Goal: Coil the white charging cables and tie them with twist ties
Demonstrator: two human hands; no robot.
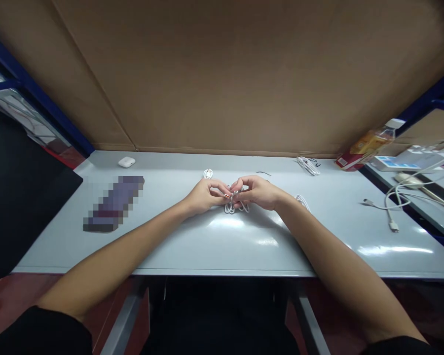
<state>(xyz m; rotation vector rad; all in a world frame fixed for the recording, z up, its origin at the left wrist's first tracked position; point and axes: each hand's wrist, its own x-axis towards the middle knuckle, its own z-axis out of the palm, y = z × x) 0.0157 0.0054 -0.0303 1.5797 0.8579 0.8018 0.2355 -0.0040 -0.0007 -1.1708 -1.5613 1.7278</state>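
Note:
A white charging cable (230, 207), gathered in loops, hangs between my two hands at the middle of the table. My left hand (207, 196) pinches it from the left, with a small orange-and-white connector end showing at the fingertips. From the right, my right hand (257, 192) closes thumb and fingers on the same cable near another plug end. Both sets of fingertips nearly touch. Just behind my left hand lies a small coiled white cable (207, 173). A thin black twist tie (263, 173) rests behind my right hand.
On the left are a white earbud case (126, 162) and a pixelated dark object (114, 202). Bundled cables (308, 166) lie at the back right, another (302, 202) behind my right forearm. A drink bottle (368, 145) and loose white cables (388, 202) stand farther right, near the edge.

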